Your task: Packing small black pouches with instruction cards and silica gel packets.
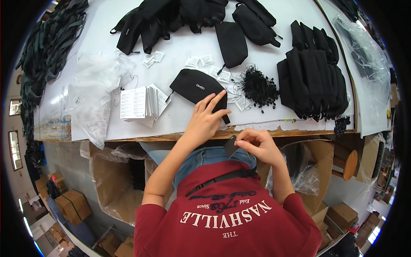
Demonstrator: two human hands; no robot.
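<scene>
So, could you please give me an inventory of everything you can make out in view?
Table: one, white-topped, across the middle
Single pouch: one, black, table centre
Dark card: one, blackish, below table edge
Card stack: one, white, left of single pouch
Small tags: several, white, around single pouch
Cord tangle: one, black, right of single pouch
Packed pouches: uncountable, black, table's right
Pouch heap: one, black, far side
Strap pile: one, dark, far left
Clear plastic: several pieces, transparent, both sides
Cartons: several, brown, below table
Left hand: one, bare, on single pouch
Right hand: one, bare, pinching dark card
</scene>
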